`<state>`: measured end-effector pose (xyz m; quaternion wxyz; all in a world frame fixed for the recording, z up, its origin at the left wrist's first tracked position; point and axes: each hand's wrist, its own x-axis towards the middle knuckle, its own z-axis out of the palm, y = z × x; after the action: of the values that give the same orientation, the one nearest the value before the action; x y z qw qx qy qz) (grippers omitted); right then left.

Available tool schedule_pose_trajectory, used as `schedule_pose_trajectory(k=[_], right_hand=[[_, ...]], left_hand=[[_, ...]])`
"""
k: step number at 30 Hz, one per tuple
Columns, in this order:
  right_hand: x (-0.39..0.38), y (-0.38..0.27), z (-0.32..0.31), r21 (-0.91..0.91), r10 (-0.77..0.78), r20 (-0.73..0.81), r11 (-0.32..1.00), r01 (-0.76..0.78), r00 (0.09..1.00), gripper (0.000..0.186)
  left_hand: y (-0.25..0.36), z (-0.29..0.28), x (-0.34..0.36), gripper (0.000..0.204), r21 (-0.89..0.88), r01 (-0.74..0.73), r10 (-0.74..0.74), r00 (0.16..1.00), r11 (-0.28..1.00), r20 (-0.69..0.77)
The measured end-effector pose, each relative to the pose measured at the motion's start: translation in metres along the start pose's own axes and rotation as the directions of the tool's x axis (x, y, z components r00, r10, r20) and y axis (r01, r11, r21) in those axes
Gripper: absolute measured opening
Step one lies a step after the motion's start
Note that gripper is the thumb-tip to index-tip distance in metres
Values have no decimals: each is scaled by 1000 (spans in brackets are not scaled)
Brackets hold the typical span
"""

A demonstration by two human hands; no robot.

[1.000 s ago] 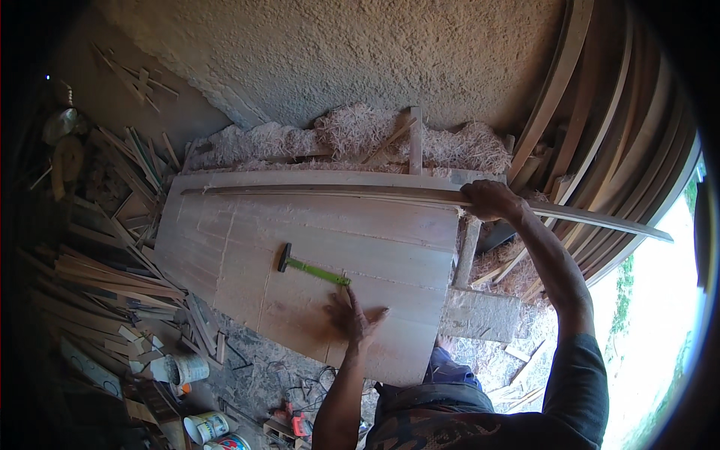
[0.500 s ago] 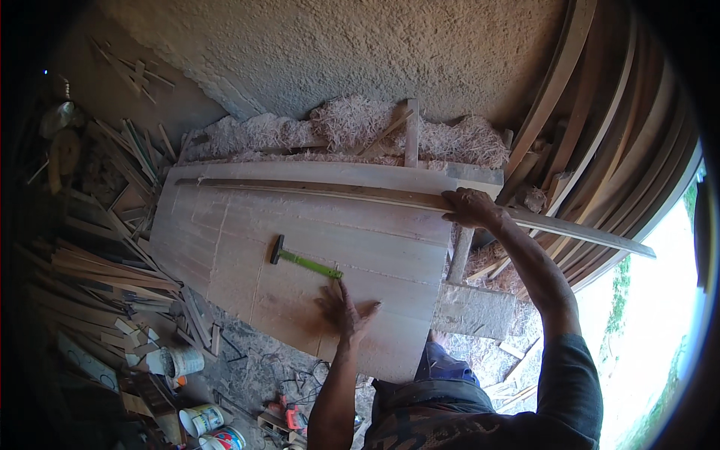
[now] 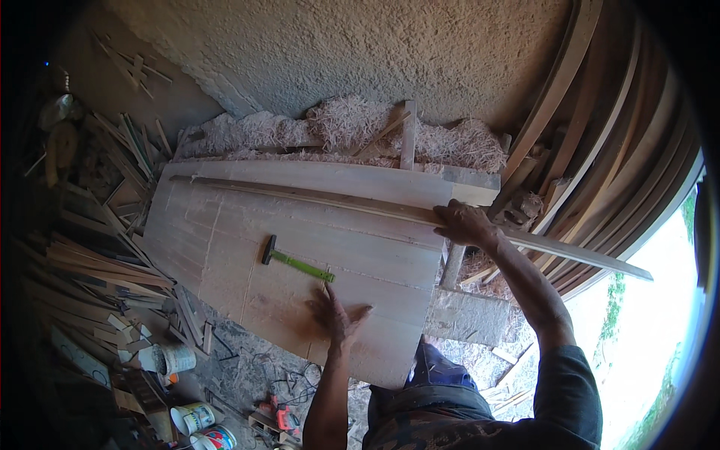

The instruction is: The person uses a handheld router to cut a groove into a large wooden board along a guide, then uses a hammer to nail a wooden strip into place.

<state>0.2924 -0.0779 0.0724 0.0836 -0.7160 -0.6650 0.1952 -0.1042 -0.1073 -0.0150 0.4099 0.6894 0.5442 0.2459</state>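
My right hand (image 3: 469, 225) grips a long, narrow wooden strip (image 3: 341, 201), which lies across the pale plank panel (image 3: 187, 247) and juts out past its right end. My left hand (image 3: 340, 322) has its fingers apart over the panel, its index fingertip at the end of the green handle of a hammer (image 3: 300, 266). The hammer lies on the panel, its dark head toward the upper left.
Piled shavings (image 3: 345, 120) line the rough wall (image 3: 345, 52). Curved boards (image 3: 600, 150) stand at right beside a bright opening. Offcuts (image 3: 105, 262), buckets (image 3: 191, 416) and an orange power tool (image 3: 281, 416) crowd the lower left. A short plank (image 3: 465, 315) sits right of the panel.
My right hand has moved toward my body with the strip, whose right part now sits lower across the panel. My left hand stays by the hammer's handle, and the view has shifted slightly.
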Motion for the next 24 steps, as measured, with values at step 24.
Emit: schedule_pose_trajectory(k=[24], right_hand=[[-89, -80, 95, 143, -33, -69, 989, 42, 997, 77]], left_hand=[[-73, -21, 43, 58, 625, 177, 200, 851, 760, -485]])
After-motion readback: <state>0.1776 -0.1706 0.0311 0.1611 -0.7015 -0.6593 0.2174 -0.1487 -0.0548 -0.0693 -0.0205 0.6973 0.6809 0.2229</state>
